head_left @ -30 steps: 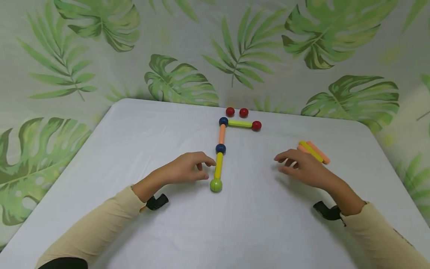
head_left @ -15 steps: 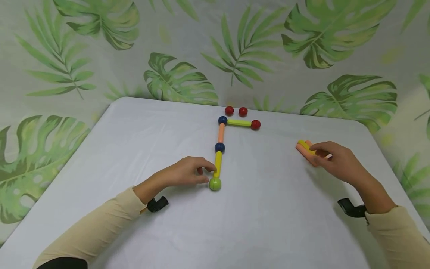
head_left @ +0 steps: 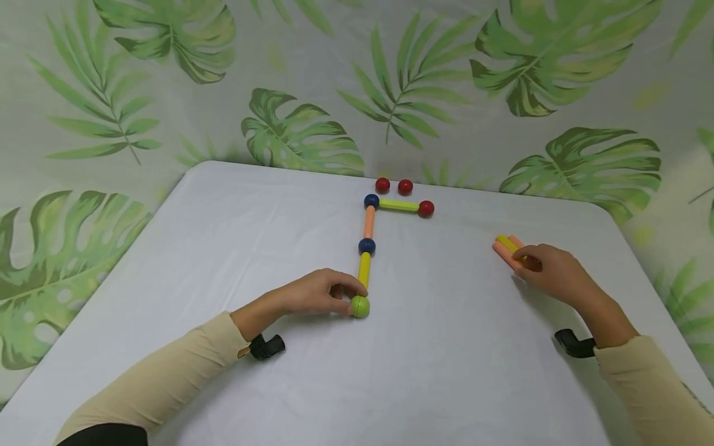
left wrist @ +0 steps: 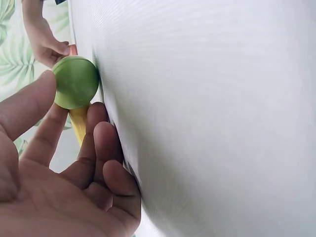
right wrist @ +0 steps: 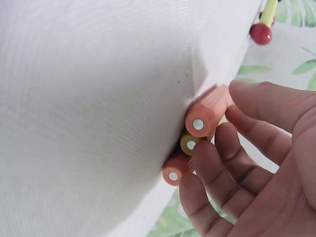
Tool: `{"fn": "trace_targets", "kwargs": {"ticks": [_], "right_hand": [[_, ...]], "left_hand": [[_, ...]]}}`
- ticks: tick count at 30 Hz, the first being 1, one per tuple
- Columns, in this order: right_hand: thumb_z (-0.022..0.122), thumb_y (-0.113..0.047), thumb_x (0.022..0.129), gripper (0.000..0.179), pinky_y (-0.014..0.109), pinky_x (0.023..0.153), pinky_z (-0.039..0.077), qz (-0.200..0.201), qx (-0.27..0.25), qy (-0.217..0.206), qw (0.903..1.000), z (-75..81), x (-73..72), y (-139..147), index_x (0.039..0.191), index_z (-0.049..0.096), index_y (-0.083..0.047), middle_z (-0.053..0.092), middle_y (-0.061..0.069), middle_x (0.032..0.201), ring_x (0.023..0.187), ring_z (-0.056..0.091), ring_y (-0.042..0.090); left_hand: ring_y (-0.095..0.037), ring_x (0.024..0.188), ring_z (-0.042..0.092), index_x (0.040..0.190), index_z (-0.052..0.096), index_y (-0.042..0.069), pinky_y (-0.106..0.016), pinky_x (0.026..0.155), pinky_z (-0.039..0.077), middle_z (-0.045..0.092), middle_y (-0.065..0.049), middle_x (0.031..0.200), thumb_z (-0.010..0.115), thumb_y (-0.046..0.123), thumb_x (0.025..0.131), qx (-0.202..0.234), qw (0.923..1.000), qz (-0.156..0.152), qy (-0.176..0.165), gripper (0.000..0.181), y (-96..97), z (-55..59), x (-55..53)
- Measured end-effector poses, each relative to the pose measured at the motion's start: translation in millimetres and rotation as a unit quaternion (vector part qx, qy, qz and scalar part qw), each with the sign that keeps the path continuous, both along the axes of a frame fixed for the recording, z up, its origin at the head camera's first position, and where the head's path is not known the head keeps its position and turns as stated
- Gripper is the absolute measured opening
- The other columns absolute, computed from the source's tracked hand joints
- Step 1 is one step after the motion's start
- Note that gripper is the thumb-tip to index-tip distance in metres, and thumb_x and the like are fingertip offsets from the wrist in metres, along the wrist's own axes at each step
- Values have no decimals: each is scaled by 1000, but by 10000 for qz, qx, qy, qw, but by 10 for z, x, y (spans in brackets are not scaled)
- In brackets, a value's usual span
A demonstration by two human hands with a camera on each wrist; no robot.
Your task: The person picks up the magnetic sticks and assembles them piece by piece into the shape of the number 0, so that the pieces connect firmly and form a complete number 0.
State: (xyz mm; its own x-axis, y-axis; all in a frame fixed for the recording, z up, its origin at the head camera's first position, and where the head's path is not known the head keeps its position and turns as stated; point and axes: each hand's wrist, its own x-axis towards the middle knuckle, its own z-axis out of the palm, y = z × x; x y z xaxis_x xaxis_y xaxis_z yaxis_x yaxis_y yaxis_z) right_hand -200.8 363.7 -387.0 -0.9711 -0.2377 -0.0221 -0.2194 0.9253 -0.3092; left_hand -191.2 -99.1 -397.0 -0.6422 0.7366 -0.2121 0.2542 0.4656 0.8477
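Note:
My left hand (head_left: 315, 292) pinches a green ball (head_left: 361, 308) between thumb and index finger at the near end of a chain of magnetic rods and balls. A yellow rod (head_left: 364, 267) joins that ball to a blue ball (head_left: 366, 246). Beyond it run an orange rod (head_left: 369, 222), another blue ball (head_left: 371, 201), a lime rod (head_left: 398, 205) and a red ball (head_left: 426, 209). My right hand (head_left: 560, 275) pinches the nearest orange rod (right wrist: 202, 116) of a small bundle. Against it lie a yellow rod (right wrist: 190, 143) and another orange rod (right wrist: 174, 170).
Two loose red balls, one at the left (head_left: 382, 185) and one at the right (head_left: 405, 186), lie near the far edge of the white table (head_left: 435, 371). Behind the table hangs a leaf-patterned cloth (head_left: 312, 37). Black camera mounts sit under both wrists.
My right hand has moved right to the rod bundle and its fingers have closed on the near orange rod. My left hand has shifted slightly nearer and now pinches the green ball.

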Motion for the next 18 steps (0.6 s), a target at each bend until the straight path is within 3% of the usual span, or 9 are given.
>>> {"fn": "trace_targets", "kwargs": {"ticks": [9, 18], "right_hand": [[68, -13, 89, 24, 38, 69, 46, -76, 43, 175, 9998, 4, 16, -49, 107, 68, 4, 65, 18, 92, 80, 57, 26], [67, -10, 89, 35, 45, 72, 50, -185, 137, -87, 9997, -10, 41, -87, 117, 63, 10, 66, 21, 97, 84, 60, 29]], "left_hand": [[-12, 95, 61, 123, 68, 11, -22, 82, 51, 71, -6, 111, 70, 12, 90, -18, 9998, 166, 74, 32, 34, -3, 8], [-11, 94, 61, 119, 70, 11, -23, 82, 51, 71, -5, 109, 71, 11, 88, 16, 9994, 342, 14, 30, 46, -16, 16]]}}
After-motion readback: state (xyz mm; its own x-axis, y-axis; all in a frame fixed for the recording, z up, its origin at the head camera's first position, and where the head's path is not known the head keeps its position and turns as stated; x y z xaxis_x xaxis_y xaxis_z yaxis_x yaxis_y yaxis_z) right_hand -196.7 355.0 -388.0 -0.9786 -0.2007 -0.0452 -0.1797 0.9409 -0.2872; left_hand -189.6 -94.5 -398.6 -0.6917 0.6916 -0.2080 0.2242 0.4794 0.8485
